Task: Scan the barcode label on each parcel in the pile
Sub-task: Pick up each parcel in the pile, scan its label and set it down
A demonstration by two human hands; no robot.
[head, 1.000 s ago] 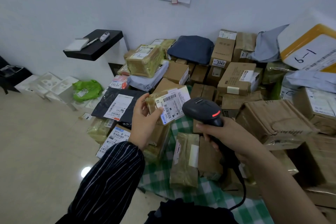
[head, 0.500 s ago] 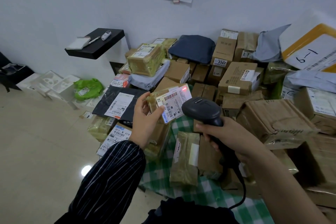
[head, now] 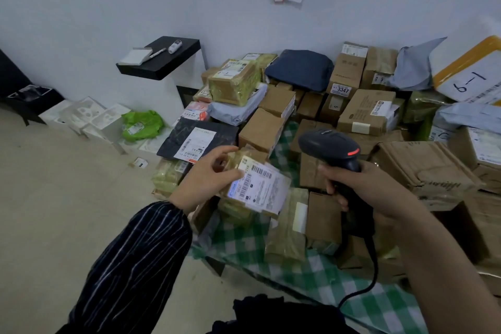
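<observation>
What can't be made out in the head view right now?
Head view only:
- Text on the label of the held parcel: motion-blurred. The left hand covers the parcel's left end.
- Window of the scanner: faces away, so aim is unclear.
- Whether the scanner is being fired: the right hand covers its grip.
- The yellow-edged parcel: cut off by the right edge.

One head-worn wide-angle camera is covering the whole scene. It is looking forward and down, facing the parcel pile [head: 360, 106] against the white wall [head: 95, 3], floor [head: 54, 211] spreading at left. It is sitting close: left hand [head: 206, 179] and right hand [head: 363, 184] are filling mid-frame, striped sleeve [head: 130, 266] and bare forearm [head: 433, 266] entering from the bottom edge.
</observation>
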